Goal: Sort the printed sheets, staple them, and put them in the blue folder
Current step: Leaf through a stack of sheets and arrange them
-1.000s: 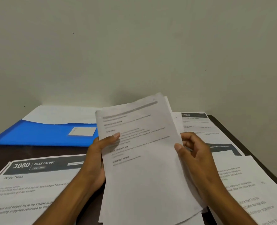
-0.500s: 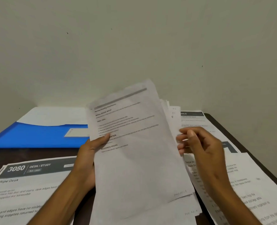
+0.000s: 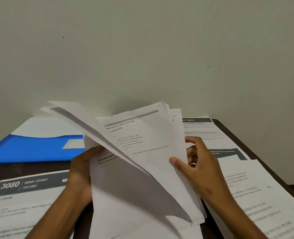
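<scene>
Gripping printed sheets (image 3: 142,169) between both hands, left hand (image 3: 81,171), right hand (image 3: 199,169), blue folder (image 3: 31,149) beyond left

Top sheet peeled off the held stack

The top sheet (image 3: 111,152), which lay flat on the stack (image 3: 156,135) a second ago, now curls up and over to the left, its far edge lifted and blurred, baring the page beneath with a handwritten mark in its top corner. The left hand (image 3: 84,171) now holds that turned sheet at its left edge, thumb on the print. The right hand (image 3: 199,168) has shifted: its thumb presses the bared page, fingers behind the stack.
</scene>
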`<state>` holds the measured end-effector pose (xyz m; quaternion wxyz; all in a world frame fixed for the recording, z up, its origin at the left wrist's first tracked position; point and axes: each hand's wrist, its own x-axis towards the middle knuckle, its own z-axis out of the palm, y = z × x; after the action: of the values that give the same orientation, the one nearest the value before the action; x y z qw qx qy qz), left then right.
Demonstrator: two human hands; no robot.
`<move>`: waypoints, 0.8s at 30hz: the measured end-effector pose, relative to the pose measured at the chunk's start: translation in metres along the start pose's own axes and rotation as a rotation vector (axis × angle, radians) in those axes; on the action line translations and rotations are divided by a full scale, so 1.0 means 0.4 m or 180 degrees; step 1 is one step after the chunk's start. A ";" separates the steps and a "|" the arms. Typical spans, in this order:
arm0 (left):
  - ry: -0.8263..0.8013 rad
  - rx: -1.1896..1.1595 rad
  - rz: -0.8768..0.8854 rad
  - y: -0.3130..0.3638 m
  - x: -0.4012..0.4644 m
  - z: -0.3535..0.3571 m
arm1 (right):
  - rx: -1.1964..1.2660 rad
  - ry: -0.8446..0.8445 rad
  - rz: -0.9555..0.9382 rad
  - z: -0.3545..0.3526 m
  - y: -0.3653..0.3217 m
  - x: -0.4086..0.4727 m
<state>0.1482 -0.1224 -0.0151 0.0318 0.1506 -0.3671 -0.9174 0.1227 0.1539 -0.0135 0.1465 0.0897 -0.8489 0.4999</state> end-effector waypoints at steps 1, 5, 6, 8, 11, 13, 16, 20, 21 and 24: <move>-0.0016 -0.0037 0.0002 0.000 -0.003 0.002 | -0.0014 0.0031 0.0015 0.001 0.003 0.001; -0.0042 0.0080 0.0041 0.000 -0.011 0.005 | 0.0091 0.0193 -0.0056 0.004 0.011 0.003; -0.0035 0.0095 0.0054 0.001 -0.011 0.004 | 0.0094 0.0229 -0.0088 0.004 0.011 0.002; -0.0020 0.0115 0.0009 0.001 -0.007 0.001 | 0.0086 0.0302 -0.0148 0.003 0.012 0.000; -0.0011 0.0193 0.0014 0.001 -0.012 0.006 | 0.0142 0.0373 -0.0244 0.002 0.014 -0.001; -0.0032 0.0208 0.0035 0.000 -0.012 0.005 | 0.0128 0.0387 -0.0312 0.004 0.020 0.001; -0.0050 0.0180 0.0039 -0.001 -0.007 0.008 | 0.0181 0.0448 -0.0315 0.005 0.024 0.003; 0.0095 0.0178 0.0136 0.004 -0.007 0.011 | 0.0259 0.0907 -0.0388 -0.019 0.020 0.011; 0.0034 0.0237 0.0144 0.004 -0.013 0.014 | 0.0279 0.1174 -0.0367 -0.032 0.025 0.019; -0.0045 0.0678 0.0388 -0.001 -0.033 0.016 | 0.0866 0.2149 0.0032 -0.092 0.072 0.062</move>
<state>0.1588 -0.1158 -0.0076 0.0688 0.1240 -0.4711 -0.8706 0.0966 0.1999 -0.0121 0.4028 -0.0660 -0.6788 0.6104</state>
